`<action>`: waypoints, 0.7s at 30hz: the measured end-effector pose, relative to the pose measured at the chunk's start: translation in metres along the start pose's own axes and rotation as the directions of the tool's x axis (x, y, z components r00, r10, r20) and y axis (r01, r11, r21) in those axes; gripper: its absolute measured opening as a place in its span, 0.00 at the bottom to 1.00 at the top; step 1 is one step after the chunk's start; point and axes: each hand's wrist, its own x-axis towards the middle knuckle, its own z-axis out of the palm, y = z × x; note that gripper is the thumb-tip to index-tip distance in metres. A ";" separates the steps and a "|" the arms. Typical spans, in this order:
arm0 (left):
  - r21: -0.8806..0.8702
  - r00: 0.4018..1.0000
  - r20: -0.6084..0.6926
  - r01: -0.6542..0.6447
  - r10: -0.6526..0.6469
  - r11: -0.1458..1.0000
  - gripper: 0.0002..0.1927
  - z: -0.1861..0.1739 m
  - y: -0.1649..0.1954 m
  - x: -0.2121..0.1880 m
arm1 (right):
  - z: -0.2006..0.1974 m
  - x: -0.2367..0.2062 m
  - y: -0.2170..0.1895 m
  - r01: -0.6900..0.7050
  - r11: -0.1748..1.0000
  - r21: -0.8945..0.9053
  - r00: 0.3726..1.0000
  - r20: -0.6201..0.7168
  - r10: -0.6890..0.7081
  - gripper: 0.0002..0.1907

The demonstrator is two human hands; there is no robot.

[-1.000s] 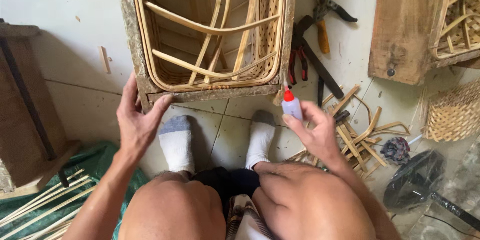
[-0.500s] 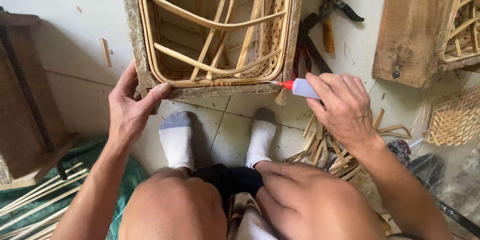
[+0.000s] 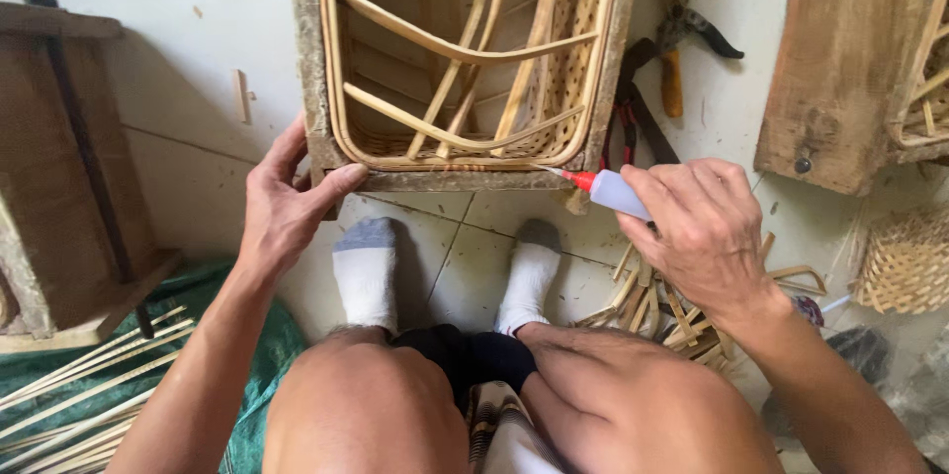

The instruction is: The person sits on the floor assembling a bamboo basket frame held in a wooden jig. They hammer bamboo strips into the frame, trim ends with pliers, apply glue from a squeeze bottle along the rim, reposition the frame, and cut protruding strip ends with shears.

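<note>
The left hand [image 3: 287,202] grips the corner of the rattan frame [image 3: 465,59], while the right hand [image 3: 697,227] points a glue bottle [image 3: 608,189] at its lower edge.

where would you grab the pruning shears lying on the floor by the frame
Take the pruning shears by the yellow and black handles, coming straight down from above. They lie flat on the tile, and the handle ends point toward the right hand. The wooden frame blocks their left side.
</note>
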 end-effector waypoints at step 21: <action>-0.037 0.995 0.090 -0.030 0.033 0.999 0.46 -0.015 0.001 0.005 | -0.010 0.038 -0.024 0.127 0.991 -0.028 0.991 0.034 -0.127 0.23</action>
